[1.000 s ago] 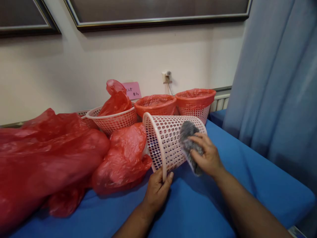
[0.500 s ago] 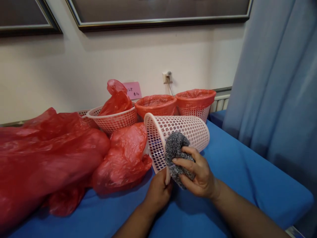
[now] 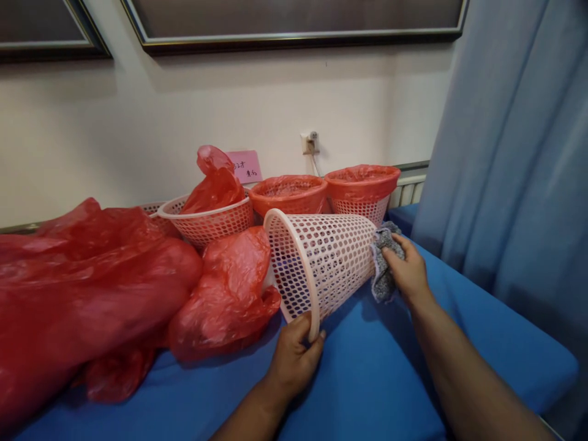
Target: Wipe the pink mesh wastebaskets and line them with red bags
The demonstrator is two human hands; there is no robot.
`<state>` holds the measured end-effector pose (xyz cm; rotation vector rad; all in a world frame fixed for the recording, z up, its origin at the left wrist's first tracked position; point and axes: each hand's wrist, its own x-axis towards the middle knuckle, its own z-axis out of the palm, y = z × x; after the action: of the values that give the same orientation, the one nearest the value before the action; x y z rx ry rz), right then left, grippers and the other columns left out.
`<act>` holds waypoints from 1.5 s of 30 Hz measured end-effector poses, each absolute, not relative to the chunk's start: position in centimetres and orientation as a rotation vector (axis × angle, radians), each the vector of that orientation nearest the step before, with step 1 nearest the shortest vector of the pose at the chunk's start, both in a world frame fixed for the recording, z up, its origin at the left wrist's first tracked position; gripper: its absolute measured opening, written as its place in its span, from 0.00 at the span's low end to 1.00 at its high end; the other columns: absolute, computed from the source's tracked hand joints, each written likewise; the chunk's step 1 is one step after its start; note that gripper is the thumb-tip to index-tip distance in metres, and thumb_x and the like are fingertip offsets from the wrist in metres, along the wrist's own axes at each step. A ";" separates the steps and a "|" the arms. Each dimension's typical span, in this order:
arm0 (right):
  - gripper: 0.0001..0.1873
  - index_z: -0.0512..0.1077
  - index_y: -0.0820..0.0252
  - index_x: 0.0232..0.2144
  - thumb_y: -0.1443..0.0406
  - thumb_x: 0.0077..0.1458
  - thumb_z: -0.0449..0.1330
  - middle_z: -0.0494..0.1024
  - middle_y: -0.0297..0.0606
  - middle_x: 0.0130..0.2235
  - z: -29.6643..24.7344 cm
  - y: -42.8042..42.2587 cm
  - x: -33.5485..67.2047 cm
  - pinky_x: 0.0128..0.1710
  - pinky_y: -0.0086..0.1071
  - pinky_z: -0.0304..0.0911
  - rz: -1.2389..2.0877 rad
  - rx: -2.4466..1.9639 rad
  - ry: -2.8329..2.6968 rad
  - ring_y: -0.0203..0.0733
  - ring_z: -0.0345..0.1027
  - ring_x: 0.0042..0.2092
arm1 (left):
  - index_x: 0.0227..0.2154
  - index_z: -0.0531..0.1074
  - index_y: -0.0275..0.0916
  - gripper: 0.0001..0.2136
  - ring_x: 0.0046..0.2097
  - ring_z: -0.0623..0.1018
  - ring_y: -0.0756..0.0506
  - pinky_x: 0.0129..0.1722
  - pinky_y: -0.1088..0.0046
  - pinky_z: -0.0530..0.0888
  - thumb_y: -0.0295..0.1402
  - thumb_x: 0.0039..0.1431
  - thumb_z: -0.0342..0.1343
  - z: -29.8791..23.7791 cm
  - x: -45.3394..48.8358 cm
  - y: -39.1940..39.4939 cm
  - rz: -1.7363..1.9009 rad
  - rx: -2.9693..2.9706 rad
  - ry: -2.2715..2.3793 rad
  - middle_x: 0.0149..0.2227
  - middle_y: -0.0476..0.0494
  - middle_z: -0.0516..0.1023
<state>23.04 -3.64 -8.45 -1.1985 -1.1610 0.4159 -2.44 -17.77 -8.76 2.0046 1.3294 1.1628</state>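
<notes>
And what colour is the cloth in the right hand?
The cloth is speckled grey, best seen in the head view.

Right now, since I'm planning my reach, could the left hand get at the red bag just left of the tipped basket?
Probably yes: the red bag lies close to the left hand with nothing visible between, though that hand would likely have to release the tipped basket first.

The plastic basket (image 3: 342, 254) at the left fingers (image 3: 296, 329) is coloured pale pink, dotted with holes. The cloth (image 3: 381, 283) under the right fingers (image 3: 407, 250) is speckled grey. Left of both, red is seen on plastic bags (image 3: 225, 294).
</notes>
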 end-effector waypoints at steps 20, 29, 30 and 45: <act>0.23 0.76 0.59 0.50 0.59 0.52 0.61 0.77 0.45 0.48 -7.6 -4.5 23.2 0.58 0.54 0.63 0.295 -1.187 -1.162 0.53 0.71 0.51 | 0.48 0.79 0.40 0.17 0.47 0.81 0.40 0.51 0.62 0.77 0.25 0.61 0.50 -8.7 -2.3 -17.5 0.880 2.224 1.403 0.45 0.38 0.82; 0.24 0.72 0.53 0.53 0.70 0.53 0.59 0.68 0.44 0.55 -4.5 -15.2 16.7 0.48 0.40 0.72 0.163 -0.361 -1.876 0.46 0.71 0.52 | 0.45 0.77 0.37 0.11 0.43 0.80 0.41 0.45 0.66 0.78 0.31 0.61 0.57 -8.2 -2.2 -17.9 1.118 2.001 1.225 0.40 0.41 0.83; 0.23 0.73 0.54 0.52 0.70 0.53 0.60 0.68 0.43 0.54 -4.6 -15.0 16.7 0.48 0.39 0.72 0.192 -0.346 -1.908 0.45 0.71 0.50 | 0.44 0.77 0.36 0.11 0.41 0.80 0.42 0.43 0.67 0.78 0.34 0.62 0.57 -8.1 -2.2 -18.0 1.184 1.945 1.221 0.39 0.41 0.83; 0.22 0.74 0.53 0.53 0.65 0.55 0.60 0.71 0.45 0.57 -6.4 -9.1 20.3 0.60 0.51 0.63 0.169 -0.833 -1.529 0.52 0.66 0.60 | 0.49 0.77 0.38 0.15 0.49 0.79 0.39 0.55 0.62 0.74 0.37 0.65 0.54 -8.4 -1.9 -18.5 1.056 2.051 1.291 0.47 0.38 0.81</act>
<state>20.34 -9.12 -6.36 -0.8332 -1.5295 0.1692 -1.92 -18.49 -8.36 2.0511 1.2912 1.0559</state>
